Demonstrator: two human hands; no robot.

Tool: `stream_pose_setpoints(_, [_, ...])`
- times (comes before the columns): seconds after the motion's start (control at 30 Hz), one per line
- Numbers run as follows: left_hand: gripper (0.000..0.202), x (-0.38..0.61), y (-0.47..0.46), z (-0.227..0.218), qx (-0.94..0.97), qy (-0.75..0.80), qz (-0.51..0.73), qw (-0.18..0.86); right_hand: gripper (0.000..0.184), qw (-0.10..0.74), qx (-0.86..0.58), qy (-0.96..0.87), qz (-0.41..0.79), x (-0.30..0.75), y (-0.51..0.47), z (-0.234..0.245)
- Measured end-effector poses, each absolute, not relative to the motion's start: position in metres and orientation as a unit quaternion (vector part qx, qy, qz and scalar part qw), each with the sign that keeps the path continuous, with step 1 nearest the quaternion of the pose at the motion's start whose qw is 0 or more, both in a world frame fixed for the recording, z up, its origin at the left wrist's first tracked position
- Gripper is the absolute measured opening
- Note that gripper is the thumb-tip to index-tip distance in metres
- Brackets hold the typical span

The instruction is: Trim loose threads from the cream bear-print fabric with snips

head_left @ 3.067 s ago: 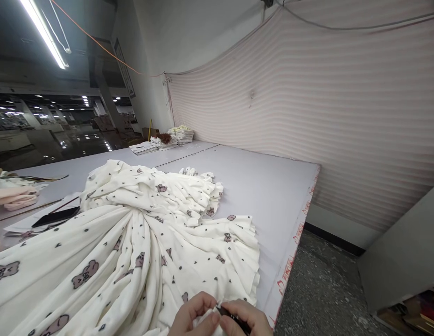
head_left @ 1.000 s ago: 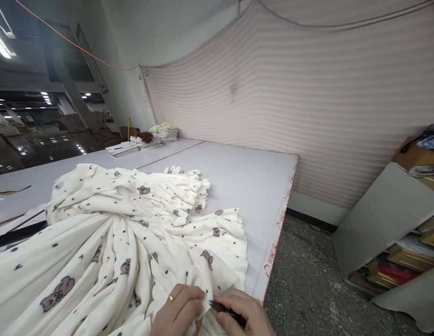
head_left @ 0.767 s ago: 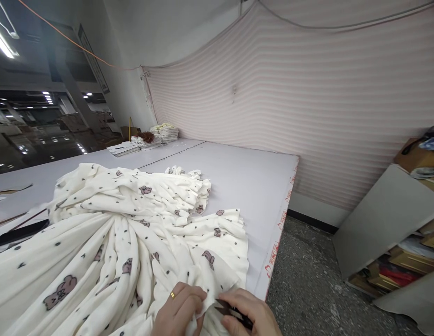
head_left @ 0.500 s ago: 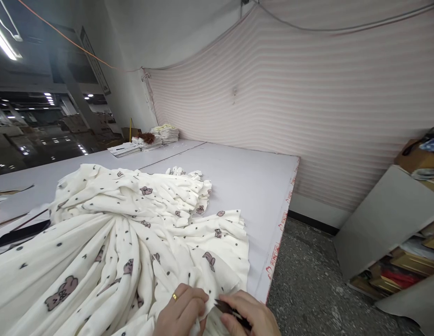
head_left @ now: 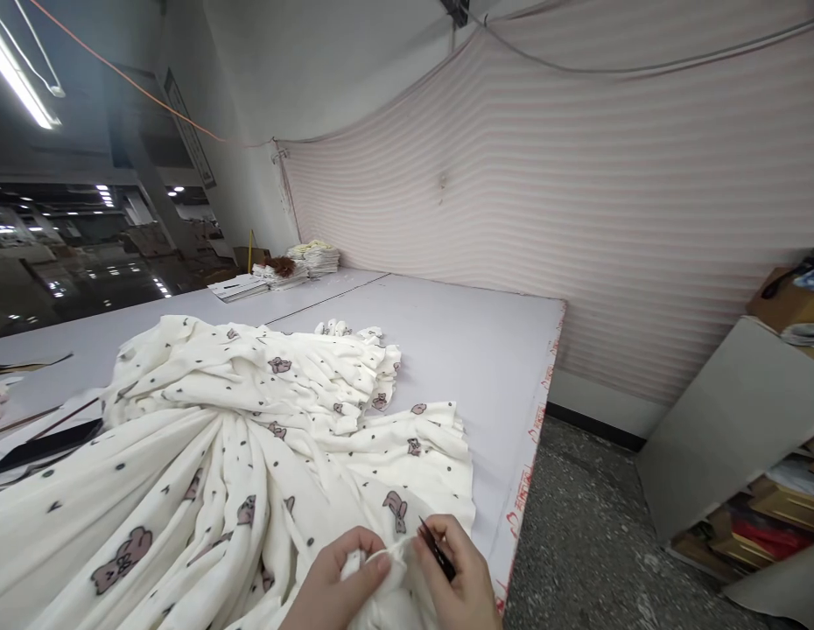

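White fabric [head_left: 249, 472] with brown bears and small dark marks lies bunched in folds over the table. At its near edge my left hand [head_left: 347, 573] is closed, thumb and index finger pinching a seam of the cloth. Close on its right, my right hand [head_left: 456, 569] holds small black thread snips [head_left: 437, 549], their pointed tip directed up and to the left. The thumb and fingertips of that hand also touch the cloth beside the left thumb. Whether the snips' blades are apart, I cannot tell.
The pale table [head_left: 473, 337] ends at a right edge with red print. Stacked papers or cloths [head_left: 308, 262] stand at the far end. A dark flat object [head_left: 45, 446] lies left of the fabric. A grey cabinet [head_left: 722, 420] stands right, and striped cloth [head_left: 512, 166] covers the wall.
My hands have turned and drawn together at the seam. The snips have swung from pointing left at the cloth to pointing upward. The view has tilted up slightly.
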State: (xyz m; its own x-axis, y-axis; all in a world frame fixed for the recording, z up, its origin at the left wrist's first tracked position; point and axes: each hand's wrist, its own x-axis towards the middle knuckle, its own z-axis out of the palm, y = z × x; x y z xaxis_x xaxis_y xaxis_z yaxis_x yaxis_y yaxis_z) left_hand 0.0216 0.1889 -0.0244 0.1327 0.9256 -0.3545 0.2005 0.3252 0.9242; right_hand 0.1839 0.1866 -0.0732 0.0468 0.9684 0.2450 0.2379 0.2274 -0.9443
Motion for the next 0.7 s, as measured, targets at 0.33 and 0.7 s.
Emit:
stream_pose_setpoints(0.33, [0.028, 0.023, 0.185, -0.016, 0.596, 0.567, 0.302, 0.482, 0.034, 0.493, -0.491, -0.613, 0.374, 0.176, 0.187, -0.076])
stream_pose_setpoints(0.7, [0.026, 0.024, 0.188, -0.010, 0.561, 0.585, 0.311, 0.496, 0.033, 0.477, -0.483, -0.619, 0.396, 0.191, 0.187, -0.072])
